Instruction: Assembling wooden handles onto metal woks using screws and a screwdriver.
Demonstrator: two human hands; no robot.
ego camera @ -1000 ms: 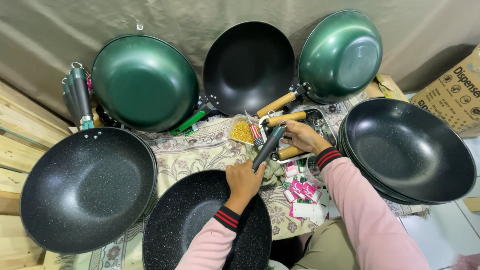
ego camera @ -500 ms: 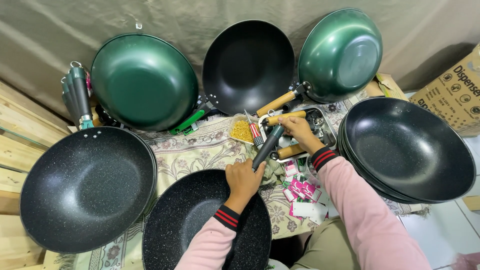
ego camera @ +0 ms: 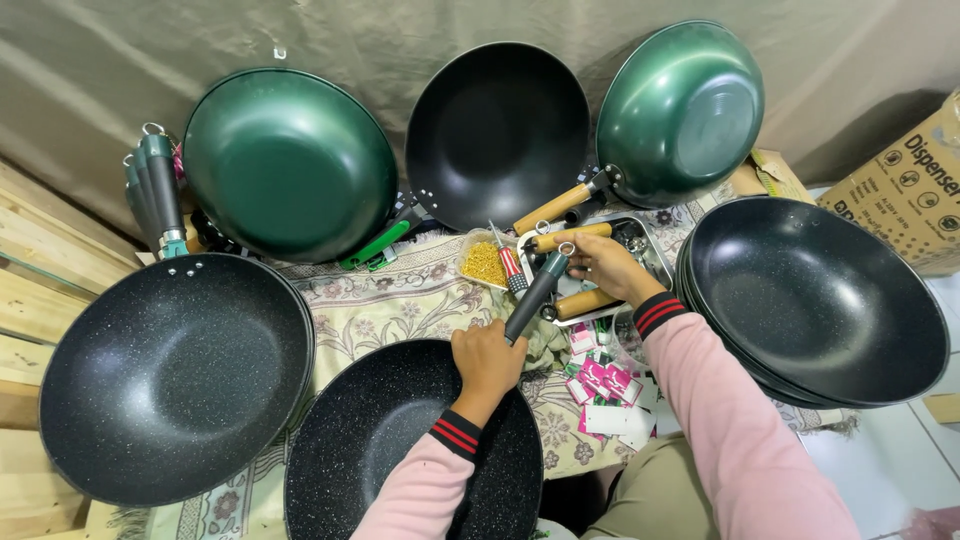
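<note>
A black speckled wok (ego camera: pixel 400 440) lies at the bottom centre on a patterned cloth. Its dark handle (ego camera: pixel 535 295) points up and to the right. My left hand (ego camera: pixel 487 362) grips the handle where it meets the wok's rim. My right hand (ego camera: pixel 603 266) pinches the handle's far end by its metal ring, just above a metal tray (ego camera: pixel 650 262) holding wooden handles (ego camera: pixel 585 302) and small hardware. Both arms are in pink sleeves with striped cuffs.
Another black speckled wok (ego camera: pixel 170 375) lies at the left, and a stack of black woks (ego camera: pixel 815 300) at the right. Two green woks (ego camera: pixel 290 165) (ego camera: pixel 685 110) and a black one (ego camera: pixel 498 130) lean on the back curtain. Yellow screws (ego camera: pixel 484 262), pink packets (ego camera: pixel 600 380), spare handles (ego camera: pixel 155 190) and a cardboard box (ego camera: pixel 915 180) lie around.
My right hand has shifted slightly up and left onto the ring end of the handle. My left hand and the wok have stayed in place.
</note>
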